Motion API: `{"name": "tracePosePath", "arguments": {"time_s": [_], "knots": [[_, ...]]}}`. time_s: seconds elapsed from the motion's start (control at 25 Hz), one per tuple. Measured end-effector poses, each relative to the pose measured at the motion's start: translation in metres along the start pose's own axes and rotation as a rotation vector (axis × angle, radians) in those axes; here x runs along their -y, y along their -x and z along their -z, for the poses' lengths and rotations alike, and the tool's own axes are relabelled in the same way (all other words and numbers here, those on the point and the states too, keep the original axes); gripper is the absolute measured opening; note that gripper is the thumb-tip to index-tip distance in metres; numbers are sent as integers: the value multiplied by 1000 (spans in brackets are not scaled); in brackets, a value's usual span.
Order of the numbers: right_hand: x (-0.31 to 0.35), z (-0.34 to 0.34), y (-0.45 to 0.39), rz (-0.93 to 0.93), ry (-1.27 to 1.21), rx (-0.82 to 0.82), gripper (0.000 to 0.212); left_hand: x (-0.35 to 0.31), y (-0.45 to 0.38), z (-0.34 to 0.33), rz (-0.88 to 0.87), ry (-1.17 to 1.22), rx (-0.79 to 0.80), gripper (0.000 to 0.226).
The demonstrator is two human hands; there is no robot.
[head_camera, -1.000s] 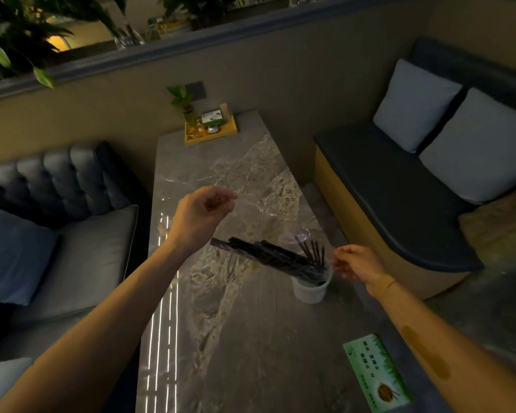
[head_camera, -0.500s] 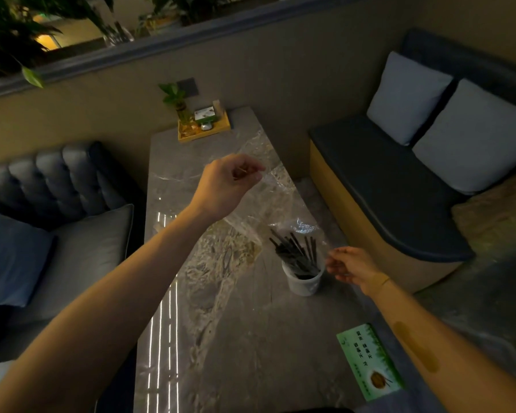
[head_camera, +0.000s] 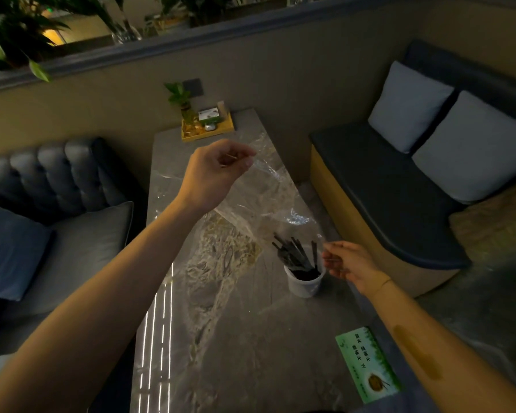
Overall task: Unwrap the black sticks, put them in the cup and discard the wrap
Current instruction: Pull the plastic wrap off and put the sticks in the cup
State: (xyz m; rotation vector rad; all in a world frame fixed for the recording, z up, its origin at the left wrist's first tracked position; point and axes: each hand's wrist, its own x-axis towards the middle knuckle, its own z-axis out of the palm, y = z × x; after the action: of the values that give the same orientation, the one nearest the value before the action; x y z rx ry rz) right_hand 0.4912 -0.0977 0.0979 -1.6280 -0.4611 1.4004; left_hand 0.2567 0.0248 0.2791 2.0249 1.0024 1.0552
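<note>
The black sticks (head_camera: 297, 257) stand loose in the white cup (head_camera: 304, 283), leaning left, on the marble table (head_camera: 245, 338) near its right edge. The clear plastic wrap (head_camera: 265, 198) hangs in the air above and to the left of the cup, emptied as far as can be seen.

The left hand (head_camera: 215, 171) is raised over the middle of the table, thumb and forefinger pinching the top corner of the wrap. The right hand (head_camera: 350, 262) is just right of the cup, fingers loosely curled and partly spread; it appears to touch the wrap's lower edge, but a firm pinch cannot be confirmed.

Judgement: unwrapping and loading are done; the step in hand is clearing the wrap away. The next move calls for gathering the film without snagging the sticks or tipping the light cup, then discarding it. No bin is in view.

Writing: a green card (head_camera: 367, 363) lies on the near right of the table, printed with white Chinese characters, upside down and too blurred to read. A small green-and-white box sits in the yellow tray (head_camera: 209, 131) at the far end; its print is illegible.
</note>
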Motion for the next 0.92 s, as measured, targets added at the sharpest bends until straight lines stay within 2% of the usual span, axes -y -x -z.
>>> {"name": "tracePosePath", "arguments": {"time_s": [0.24, 0.6, 0.76, 0.92], "knots": [[9, -15, 10, 80, -35, 41, 6, -6, 2, 26, -50, 89, -102, 20], [30, -38, 34, 175, -92, 74, 6, 9, 17, 69, -8, 201, -228, 16], [34, -58, 37, 198, -138, 100, 4, 31, 37, 97, 58, 228, -314, 12], [30, -90, 35, 233, -68, 127, 7, 73, 79, 122, 247, 309, -464, 11]]}}
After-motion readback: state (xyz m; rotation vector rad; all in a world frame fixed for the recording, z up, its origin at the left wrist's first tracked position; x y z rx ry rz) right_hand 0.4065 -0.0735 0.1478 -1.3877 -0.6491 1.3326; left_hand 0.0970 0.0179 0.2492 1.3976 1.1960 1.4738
